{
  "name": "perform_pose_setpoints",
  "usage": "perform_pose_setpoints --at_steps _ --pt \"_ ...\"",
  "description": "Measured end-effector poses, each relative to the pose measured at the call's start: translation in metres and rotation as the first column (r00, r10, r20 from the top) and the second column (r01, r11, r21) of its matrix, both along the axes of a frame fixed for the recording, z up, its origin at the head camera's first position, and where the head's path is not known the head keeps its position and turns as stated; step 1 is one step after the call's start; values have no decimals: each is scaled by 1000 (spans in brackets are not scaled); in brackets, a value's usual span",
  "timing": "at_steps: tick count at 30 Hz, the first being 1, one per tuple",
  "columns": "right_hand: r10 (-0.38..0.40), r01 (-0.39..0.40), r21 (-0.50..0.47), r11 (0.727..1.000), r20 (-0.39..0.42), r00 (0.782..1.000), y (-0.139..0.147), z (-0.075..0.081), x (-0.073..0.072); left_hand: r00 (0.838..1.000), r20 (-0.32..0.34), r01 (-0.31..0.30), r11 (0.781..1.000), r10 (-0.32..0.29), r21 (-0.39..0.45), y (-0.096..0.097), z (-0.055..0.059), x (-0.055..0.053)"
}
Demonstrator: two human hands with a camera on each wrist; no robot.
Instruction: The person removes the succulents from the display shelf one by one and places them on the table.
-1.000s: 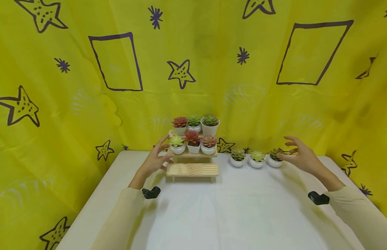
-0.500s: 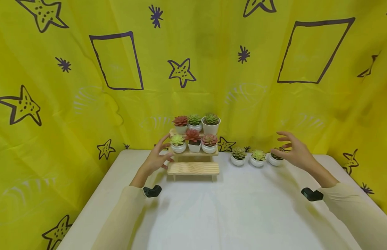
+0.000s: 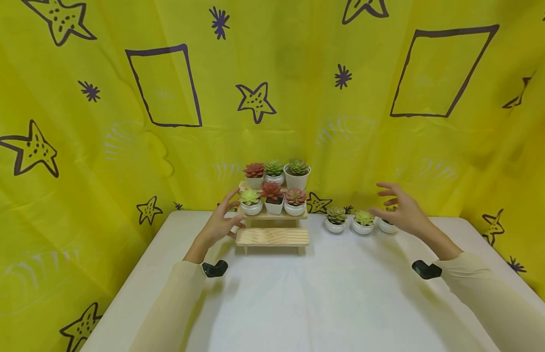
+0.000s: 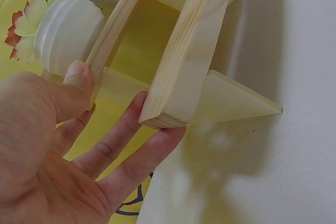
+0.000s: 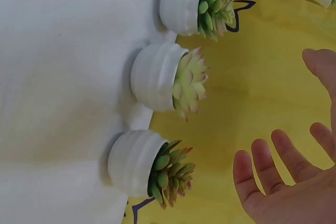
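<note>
Shifting left, right hand (image 3: 403,210) now nearer pale middle succulent (image 3: 362,224)

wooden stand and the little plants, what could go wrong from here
The left hand touches the end of the wooden stand, so a nudge might shift it and topple some of the six potted plants on its upper two steps.

The right hand hovers near three white pots standing close in a row on the table; its fingers could knock one into its neighbour.
</note>
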State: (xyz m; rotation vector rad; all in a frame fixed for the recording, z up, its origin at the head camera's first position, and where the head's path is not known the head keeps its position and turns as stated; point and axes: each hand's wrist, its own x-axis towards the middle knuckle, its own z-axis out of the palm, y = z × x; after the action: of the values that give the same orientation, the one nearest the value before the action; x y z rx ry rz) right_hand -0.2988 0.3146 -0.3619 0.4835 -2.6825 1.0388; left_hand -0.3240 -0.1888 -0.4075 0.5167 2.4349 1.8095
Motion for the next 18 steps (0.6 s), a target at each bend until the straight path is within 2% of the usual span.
perform_pose_setpoints --at_steps 18 --pt "104 -101 -73 992 40 994 -43 0 -12 1000 15 -24 1000 24 -9 0 -1 0"
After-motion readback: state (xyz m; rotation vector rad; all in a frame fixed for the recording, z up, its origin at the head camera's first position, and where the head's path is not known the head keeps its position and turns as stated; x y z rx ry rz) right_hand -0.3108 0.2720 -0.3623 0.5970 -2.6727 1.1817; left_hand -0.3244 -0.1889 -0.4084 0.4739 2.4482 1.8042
